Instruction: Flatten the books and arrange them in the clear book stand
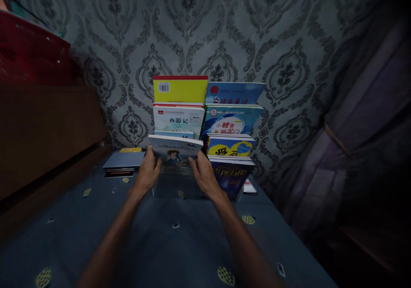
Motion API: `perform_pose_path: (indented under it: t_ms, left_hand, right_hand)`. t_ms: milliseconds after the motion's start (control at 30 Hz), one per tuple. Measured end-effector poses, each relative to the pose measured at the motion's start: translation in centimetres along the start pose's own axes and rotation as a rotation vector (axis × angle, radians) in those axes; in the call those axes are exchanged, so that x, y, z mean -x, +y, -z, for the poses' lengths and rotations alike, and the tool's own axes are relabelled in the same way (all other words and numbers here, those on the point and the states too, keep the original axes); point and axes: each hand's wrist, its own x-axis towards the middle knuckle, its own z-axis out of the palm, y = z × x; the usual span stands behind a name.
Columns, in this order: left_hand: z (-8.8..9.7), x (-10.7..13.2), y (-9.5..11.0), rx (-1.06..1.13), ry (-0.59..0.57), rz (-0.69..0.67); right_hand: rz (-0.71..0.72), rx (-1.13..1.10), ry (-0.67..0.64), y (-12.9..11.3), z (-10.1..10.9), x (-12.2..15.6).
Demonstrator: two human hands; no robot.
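Note:
Between my two hands is a pale-covered book [176, 146] with a figure in a hat on its front. My left hand [149, 170] grips its left edge, and my right hand [204, 172] grips the right edge, thumbs on the cover. The book is at the front left tier of a clear stepped book rack [170, 187]. Behind it stand a white book with a red logo [180, 117] and a yellow book with a barcode [180, 90]. The rack's right column holds blue books [236, 93], a blue-and-yellow book [229, 146] and a dark blue book [229, 176].
A stack of books [123, 161] lies to the left on the dark blue patterned cloth [144, 245]. Brown wooden furniture [48, 129] with a red object [32, 48] on top borders the left. Patterned wallpaper [218, 35] is behind, and a tied curtain [334, 151] hangs at right.

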Motion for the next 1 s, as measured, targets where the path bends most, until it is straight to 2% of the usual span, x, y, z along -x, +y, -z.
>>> perform_pose_path:
  t_ms: [100, 267, 367, 500, 667, 1000]
  left_hand:
    - [-0.7, 0.0, -0.1, -0.045, 0.018, 0.031]
    - [-1.3, -0.3, -0.8, -0.115, 0.137, 0.008]
    - [-1.4, -0.3, -1.2, -0.135, 0.140, -0.003]
    - [-1.5, -0.2, -1.2, -0.197, 0.109, -0.006]
    - [-1.7, -0.2, -1.4, -0.205, 0.130, 0.007]
    - [-2.2, -1.0, -1.7, -0.234, 0.145, 0.025]
  right_hand:
    - [-0.044, 0.066, -0.020, 0.8, -0.8, 0.1]
    - [-0.151, 0.274, -0.035, 1.1, -1.9, 0.2]
    - [-0.214, 0.329, -0.009, 0.9, -2.3, 0.3]
    - [-0.203, 0.335, 0.055, 1.2, -2.9, 0.5]
    - [-0.194, 0.343, 0.072, 2.0, -3.5, 0.7]
    - [-0.182, 0.232, 0.146, 2.3, -3.4, 0.6]
